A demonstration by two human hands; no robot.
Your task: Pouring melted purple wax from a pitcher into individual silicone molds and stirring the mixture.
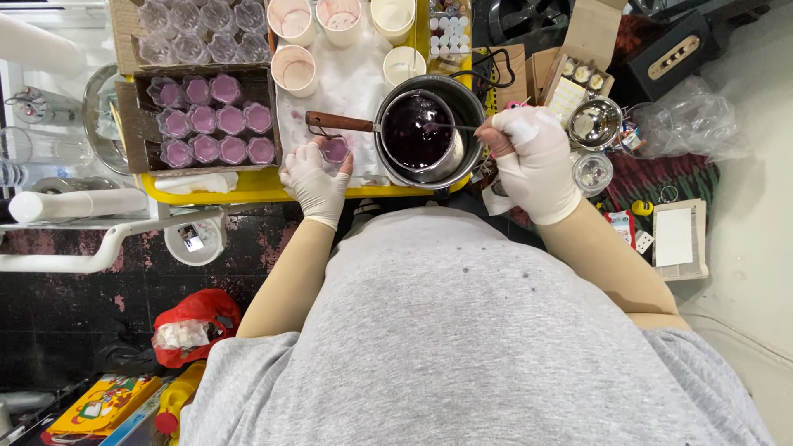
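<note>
Head view from above shows the gloved left hand (315, 177) clamped around a small purple-filled glass (334, 150), steadying it just beside the saucepan (423, 132) of dark liquid, while the gloved right hand (533, 157) pinches a thin stick (464, 127) over it.

- A dark floor (74, 330) with worn reddish patches lies at the lower left.
- A patterned red rug (661, 177) covers the floor at right.
- A pale wall (756, 248) runs along the right edge.
- White rails (91, 260) cross at left.
- The light is bright and even.
</note>
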